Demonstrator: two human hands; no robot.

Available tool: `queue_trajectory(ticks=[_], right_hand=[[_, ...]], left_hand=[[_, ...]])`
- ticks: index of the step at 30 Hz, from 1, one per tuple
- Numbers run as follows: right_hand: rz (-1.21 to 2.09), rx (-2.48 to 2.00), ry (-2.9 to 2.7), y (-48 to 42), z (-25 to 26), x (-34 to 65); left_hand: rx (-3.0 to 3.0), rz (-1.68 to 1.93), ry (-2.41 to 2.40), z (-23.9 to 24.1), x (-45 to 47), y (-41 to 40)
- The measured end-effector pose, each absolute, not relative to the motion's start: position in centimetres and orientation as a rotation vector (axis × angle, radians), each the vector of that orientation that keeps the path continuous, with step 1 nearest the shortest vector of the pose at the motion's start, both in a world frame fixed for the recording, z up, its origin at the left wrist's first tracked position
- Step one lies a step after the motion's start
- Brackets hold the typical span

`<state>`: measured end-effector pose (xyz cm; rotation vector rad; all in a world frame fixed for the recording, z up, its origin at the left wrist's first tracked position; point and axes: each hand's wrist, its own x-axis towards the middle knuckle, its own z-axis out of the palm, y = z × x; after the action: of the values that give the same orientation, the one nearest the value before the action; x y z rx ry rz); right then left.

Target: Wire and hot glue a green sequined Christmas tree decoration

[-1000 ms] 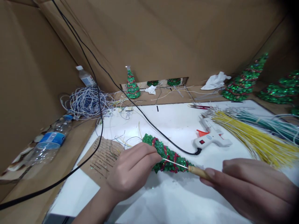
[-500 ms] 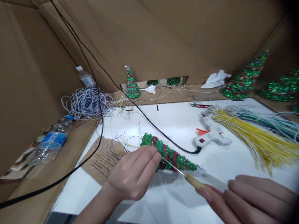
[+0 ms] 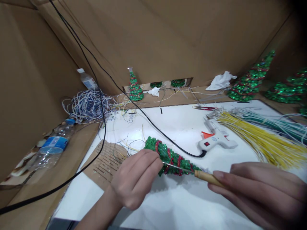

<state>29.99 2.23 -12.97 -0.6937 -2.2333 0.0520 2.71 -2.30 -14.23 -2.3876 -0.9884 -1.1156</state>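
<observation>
My left hand point(image 3: 134, 182) grips a small green sequin tree point(image 3: 172, 156) with red bands; the tree lies on its side just above the white table point(image 3: 182, 127), tip pointing right. My right hand point(image 3: 261, 191) holds a wooden-handled awl point(image 3: 203, 176) by its handle. The awl's thin metal needle runs left across the tree's side and meets it close to my left fingertips.
A white glue gun point(image 3: 217, 142) with a black cord lies right of centre. Yellow wires point(image 3: 261, 140) and green wires point(image 3: 275, 124) lie at the right. Finished trees point(image 3: 251, 81) stand at the back, a wire tangle point(image 3: 88, 103) and plastic bottle point(image 3: 51, 147) sit left, and a cardboard piece point(image 3: 105, 163) lies nearby.
My right hand drew back toward me with the awl, then came forward again, bringing the needle back against the tree's side. The left hand stayed on the tree.
</observation>
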Motion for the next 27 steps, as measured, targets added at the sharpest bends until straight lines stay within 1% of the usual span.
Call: queue_trajectory(ticks=[5, 12, 17, 20, 27], right_hand=[[-0.021, -0.598, -2.237, 3.1, -12.1, 30.0], [0.024, -0.554, -2.338, 4.2, -12.2, 30.8], [0.161, -0.609, -2.185, 4.4, -11.2, 29.2], [0.203, -0.591, -2.186, 4.5, -10.6, 28.4], [0.433, -0.65, -2.157, 4.6, -11.7, 28.2]], left_hand=[[-2.352, -1.216, -1.041, -13.8, 3.1, -2.0], [-2.344, -1.456, -1.301, -11.7, 3.6, -1.8], [-2.378, -1.515, -1.365, -11.7, 3.3, -1.8], [-2.446, -1.538, -1.347, -11.9, 3.3, -1.9], [-2.454, -1.495, -1.254, -12.5, 4.0, -1.6]])
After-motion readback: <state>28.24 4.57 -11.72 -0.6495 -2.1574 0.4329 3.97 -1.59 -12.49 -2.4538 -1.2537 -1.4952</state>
